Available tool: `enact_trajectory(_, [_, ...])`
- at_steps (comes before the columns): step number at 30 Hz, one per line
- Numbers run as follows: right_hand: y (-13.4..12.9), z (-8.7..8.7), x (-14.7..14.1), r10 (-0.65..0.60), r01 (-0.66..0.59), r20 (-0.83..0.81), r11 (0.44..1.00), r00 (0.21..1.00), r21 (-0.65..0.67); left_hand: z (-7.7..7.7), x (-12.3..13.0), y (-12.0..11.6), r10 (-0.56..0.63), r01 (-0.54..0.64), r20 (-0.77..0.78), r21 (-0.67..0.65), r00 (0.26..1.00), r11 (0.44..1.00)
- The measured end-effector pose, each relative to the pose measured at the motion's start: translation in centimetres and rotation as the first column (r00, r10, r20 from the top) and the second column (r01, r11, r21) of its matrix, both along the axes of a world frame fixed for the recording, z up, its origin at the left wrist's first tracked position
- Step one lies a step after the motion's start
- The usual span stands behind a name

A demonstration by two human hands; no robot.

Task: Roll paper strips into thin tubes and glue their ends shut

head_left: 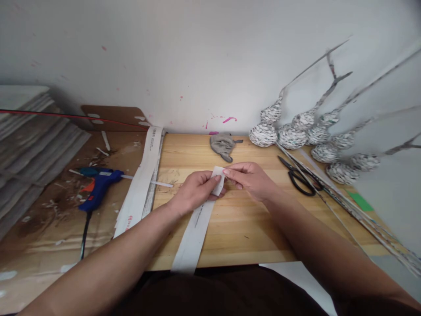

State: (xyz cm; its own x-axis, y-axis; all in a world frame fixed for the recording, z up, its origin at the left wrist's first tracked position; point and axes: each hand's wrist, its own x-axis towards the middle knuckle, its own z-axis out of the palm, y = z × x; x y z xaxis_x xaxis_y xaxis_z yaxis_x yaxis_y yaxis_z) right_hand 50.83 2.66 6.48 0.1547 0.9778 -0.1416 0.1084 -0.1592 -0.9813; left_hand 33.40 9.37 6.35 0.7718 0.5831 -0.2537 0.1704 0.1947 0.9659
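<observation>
Paper strip [194, 235] extends from both hands to the table's [259, 245] near edge in the head view. Left hand [197, 189] grips its folded upper end; right hand [246, 179] pinches that end's right side. Scissors [301, 180] lie toward the table's right edge.

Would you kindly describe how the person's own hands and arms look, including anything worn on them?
The left hand and right hand are ungloved, and no watch or bracelet shows on either wrist. Both forearms are uncovered; dark cloth, apparently a sleeve, shows near the right elbow.
</observation>
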Motion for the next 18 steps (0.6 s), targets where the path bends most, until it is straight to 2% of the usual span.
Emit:
enact_trajectory(4, [0.01,0.0,-0.03,-0.042,0.042,0.012,0.999,0.999,-0.021,-0.1,-0.09,0.04,-0.008,0.01,-0.036,0.071,0.999,0.997])
enact_trajectory(7, [0.04,0.32,-0.13,-0.052,0.051,-0.016,0.998,0.999,-0.026,-0.19,-0.09,0.12,-0.01,0.011,-0.031,0.048,0.999,0.999])
enact_trajectory(13, [0.01,0.85,-0.17,0.01,-0.012,-0.075,1.0,0.997,-0.028,-0.47,0.03,0.31,0.023,-0.022,0.014,-0.056,1.0,0.998])
enact_trajectory(18, [-0.17,0.88,-0.24,0.049,-0.049,0.01,0.999,0.999,-0.015,-0.46,-0.02,0.32,0.012,-0.012,-0.026,0.021,1.0,1.0])
